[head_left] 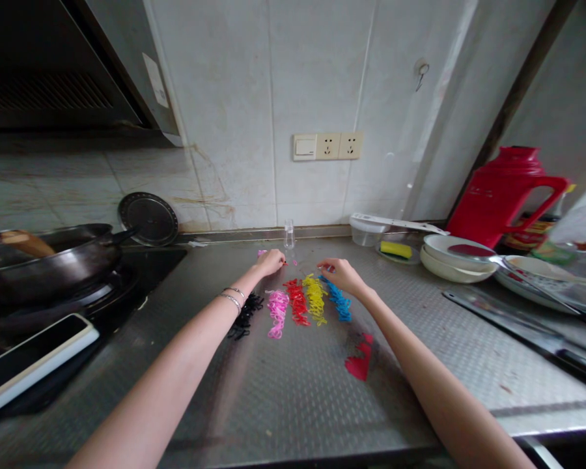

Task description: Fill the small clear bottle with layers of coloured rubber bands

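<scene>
Small elastic bands lie sorted by colour on the metal counter: a black heap (245, 317), a pink heap (277, 314), a red heap (299, 303), a yellow heap (316, 299) and a blue heap (340, 302). Beyond the pink and red heaps is my left hand (272, 261), its fingers pinched together with a speck of red at the tips. A bit of pink shows behind that hand. My right hand (340, 274) hovers by the far end of the blue heap, fingers bent into a pinch; what it holds is too small to tell. Between and beyond the hands stands a clear bottle (289, 234).
At left a pan (53, 257) sits on the stove, with a white-edged device (39, 365) before it. A red heart-patterned piece (359, 358) lies nearer me. To the right are a yellow sponge (395, 250), bowls (452, 267), a knife (508, 326) and a red thermos (502, 195).
</scene>
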Available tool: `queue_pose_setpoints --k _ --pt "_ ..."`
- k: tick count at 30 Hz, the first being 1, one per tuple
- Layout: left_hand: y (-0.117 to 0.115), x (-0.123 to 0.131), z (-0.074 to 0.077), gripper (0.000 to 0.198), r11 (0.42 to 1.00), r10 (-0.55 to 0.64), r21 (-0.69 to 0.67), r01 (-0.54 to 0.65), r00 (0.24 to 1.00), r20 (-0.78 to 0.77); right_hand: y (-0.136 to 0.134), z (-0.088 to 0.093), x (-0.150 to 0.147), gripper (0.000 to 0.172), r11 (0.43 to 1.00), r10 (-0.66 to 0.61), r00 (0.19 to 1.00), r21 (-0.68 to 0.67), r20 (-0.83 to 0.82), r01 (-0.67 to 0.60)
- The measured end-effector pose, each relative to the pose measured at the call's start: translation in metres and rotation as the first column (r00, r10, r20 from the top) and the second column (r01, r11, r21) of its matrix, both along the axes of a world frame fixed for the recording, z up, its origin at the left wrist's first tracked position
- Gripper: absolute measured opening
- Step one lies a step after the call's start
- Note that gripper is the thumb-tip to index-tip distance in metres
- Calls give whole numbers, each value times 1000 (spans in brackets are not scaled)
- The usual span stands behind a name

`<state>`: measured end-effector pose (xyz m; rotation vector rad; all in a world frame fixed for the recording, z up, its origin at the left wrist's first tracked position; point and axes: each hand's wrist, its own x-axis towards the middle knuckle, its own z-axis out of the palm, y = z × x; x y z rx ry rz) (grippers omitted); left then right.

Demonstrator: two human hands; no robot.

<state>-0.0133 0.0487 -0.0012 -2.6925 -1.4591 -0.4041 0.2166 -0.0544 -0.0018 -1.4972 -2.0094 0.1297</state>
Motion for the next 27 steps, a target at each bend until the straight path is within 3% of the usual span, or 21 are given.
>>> queue_pose_setpoints --k 6,12,19,22,27 --pt "0 5 2 18 999 7 -44 -3 996 88 4 -2 5 27 1000 -3 1000 -3 -6 3" --pt "-7 32 4 20 980 -168 -73 183 969 180 8 -5 9 26 1000 -13 1000 2 -27 13" --pt "-30 58 4 29 899 -355 -200 388 917 181 8 -6 13 26 1000 -12 999 19 -44 13" --pt "-28 50 3 31 896 -331 -219 387 909 252 8 -6 15 27 999 -29 999 11 -43 30" --pt "-12 14 -2 24 917 -168 -247 315 863 476 8 -5 16 28 999 -44 998 -10 -43 44"
